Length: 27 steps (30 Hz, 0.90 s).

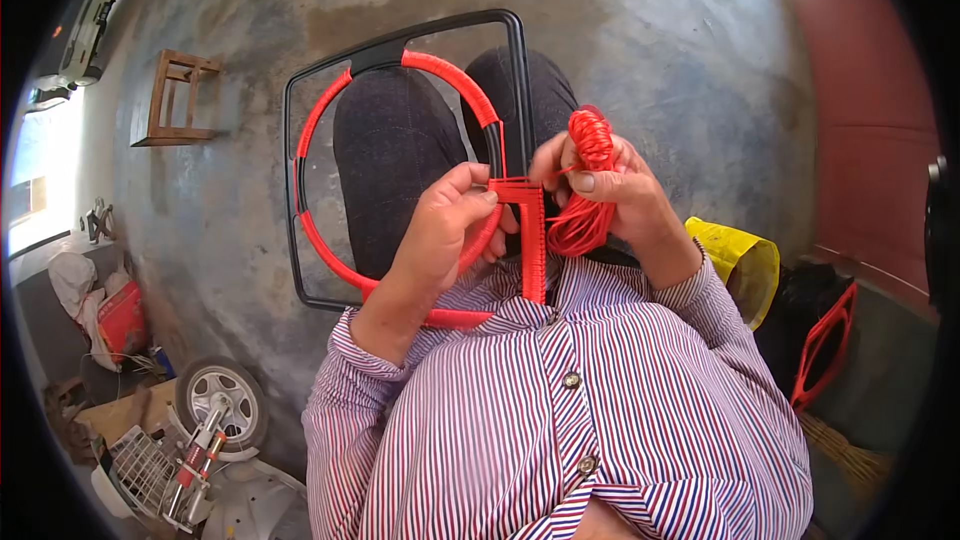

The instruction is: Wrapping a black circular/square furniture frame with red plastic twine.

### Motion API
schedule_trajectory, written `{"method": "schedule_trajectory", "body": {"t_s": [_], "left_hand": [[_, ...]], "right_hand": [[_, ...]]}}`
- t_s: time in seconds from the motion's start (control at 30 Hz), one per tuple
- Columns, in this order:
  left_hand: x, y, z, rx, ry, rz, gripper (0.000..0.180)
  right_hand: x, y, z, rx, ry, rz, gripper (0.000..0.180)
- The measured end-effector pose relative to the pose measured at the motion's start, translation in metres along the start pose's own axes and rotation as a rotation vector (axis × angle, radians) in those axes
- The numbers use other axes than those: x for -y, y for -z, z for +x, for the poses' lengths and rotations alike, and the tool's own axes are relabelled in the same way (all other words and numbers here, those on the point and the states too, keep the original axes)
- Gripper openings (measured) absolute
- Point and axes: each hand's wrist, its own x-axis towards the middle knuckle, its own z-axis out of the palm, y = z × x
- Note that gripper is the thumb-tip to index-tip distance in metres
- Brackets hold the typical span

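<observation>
left hand (440,225) pinches the red-wrapped ring (448,72) near the right edge of the black frame (518,60); right hand (632,192) clutches red cord (592,137).

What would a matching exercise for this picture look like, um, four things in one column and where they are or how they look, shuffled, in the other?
Things
1. Red cord bundle
2. Black frame with a ring
3. Wooden stool
4. Yellow container

Places and states
A. On the floor, toward the upper left of the picture
B. Partly wrapped in red, with the left hand on it
C. Beside the right sleeve, toward the right of the picture
D. In the grip of the right hand

Right pairs: 1-D, 2-B, 3-A, 4-C
</observation>
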Motion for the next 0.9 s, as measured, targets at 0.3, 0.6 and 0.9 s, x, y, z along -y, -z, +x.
{"method": "schedule_trajectory", "body": {"t_s": [0.3, 0.6, 0.9], "left_hand": [[-0.001, 0.006, 0.013, 0.038, 0.09, -0.082, 0.011], [0.002, -0.01, 0.007, 0.035, 0.073, -0.088, 0.016], [0.006, 0.008, 0.003, 0.024, -0.018, -0.168, 0.017]], "right_hand": [[-0.002, -0.005, -0.001, -0.077, -0.085, -0.064, 0.013], [0.009, -0.024, -0.013, -0.111, -0.098, -0.441, 0.013], [0.039, 0.025, -0.025, -0.2, -0.024, -0.279, 0.022]]}}
